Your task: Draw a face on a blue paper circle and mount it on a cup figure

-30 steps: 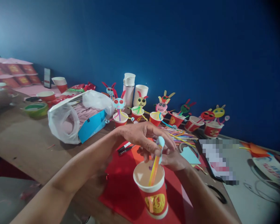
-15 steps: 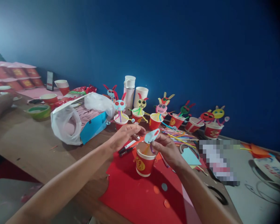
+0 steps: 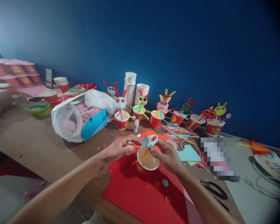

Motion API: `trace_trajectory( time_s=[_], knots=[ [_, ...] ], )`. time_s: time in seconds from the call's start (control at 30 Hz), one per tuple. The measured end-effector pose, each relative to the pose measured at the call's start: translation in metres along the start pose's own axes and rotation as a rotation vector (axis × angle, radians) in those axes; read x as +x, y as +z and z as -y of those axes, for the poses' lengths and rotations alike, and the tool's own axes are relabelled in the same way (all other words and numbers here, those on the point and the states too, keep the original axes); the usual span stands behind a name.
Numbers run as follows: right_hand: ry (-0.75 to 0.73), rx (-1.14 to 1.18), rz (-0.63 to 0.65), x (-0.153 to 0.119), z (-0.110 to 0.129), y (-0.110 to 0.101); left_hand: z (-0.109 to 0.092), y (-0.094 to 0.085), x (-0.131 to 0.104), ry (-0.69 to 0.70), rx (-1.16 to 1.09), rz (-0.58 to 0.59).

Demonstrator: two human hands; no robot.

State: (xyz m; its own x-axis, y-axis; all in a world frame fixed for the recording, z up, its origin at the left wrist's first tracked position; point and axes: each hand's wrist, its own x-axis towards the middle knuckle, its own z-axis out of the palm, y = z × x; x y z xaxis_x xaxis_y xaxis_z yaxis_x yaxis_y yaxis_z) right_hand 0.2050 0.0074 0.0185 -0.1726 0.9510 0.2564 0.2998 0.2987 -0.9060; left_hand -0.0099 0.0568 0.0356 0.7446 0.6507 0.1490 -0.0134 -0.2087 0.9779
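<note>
Between my hands is a light blue paper face [image 3: 149,141] with a drawn mouth and one red eye piece. My right hand [image 3: 166,153] pinches its right edge. My left hand [image 3: 121,149] is at its left side, thumb and fingers close together; whether anything small is between them is hidden. Just below the face stands a red and white paper cup [image 3: 151,168], tilted so its inside shows, with a yellow strip in it. The cup is over a red paper sheet [image 3: 140,196], where a small light blue disc [image 3: 165,182] and a red disc [image 3: 168,198] lie.
Behind stand several cups with paper animal figures [image 3: 122,121]. Colored sticks [image 3: 179,133], scissors [image 3: 216,189] and light blue paper [image 3: 189,153] lie to the right. A box in a plastic bag [image 3: 94,124], green tape [image 3: 39,109] and stacked cups [image 3: 62,84] are left.
My left hand has come down to the face's left side. The cup has tipped toward me, and a red eye piece now shows on the face. A glue stick behind is uncovered.
</note>
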Motion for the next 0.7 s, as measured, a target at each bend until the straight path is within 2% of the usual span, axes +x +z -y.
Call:
trace_trajectory(
  time_s=[0.1, 0.17, 0.3, 0.5, 0.7],
  knots=[
    [0.0, -0.009, -0.007, -0.004, -0.001, 0.0, 0.006, 0.005, -0.002, 0.017, 0.156, 0.035],
    [-0.007, -0.005, -0.014, -0.004, -0.002, 0.0, 0.008, 0.009, -0.001, 0.014, 0.236, 0.015],
    [-0.037, 0.009, -0.023, -0.005, -0.001, 0.0, 0.009, 0.015, 0.001, -0.002, 0.285, 0.002],
    [-0.045, -0.018, -0.041, -0.007, -0.001, -0.001, 0.014, 0.016, 0.004, -0.062, 0.144, -0.053],
    [0.025, -0.04, -0.09, -0.008, -0.006, 0.001, 0.011, 0.012, -0.001, -0.287, -0.129, -0.235]
  ],
)
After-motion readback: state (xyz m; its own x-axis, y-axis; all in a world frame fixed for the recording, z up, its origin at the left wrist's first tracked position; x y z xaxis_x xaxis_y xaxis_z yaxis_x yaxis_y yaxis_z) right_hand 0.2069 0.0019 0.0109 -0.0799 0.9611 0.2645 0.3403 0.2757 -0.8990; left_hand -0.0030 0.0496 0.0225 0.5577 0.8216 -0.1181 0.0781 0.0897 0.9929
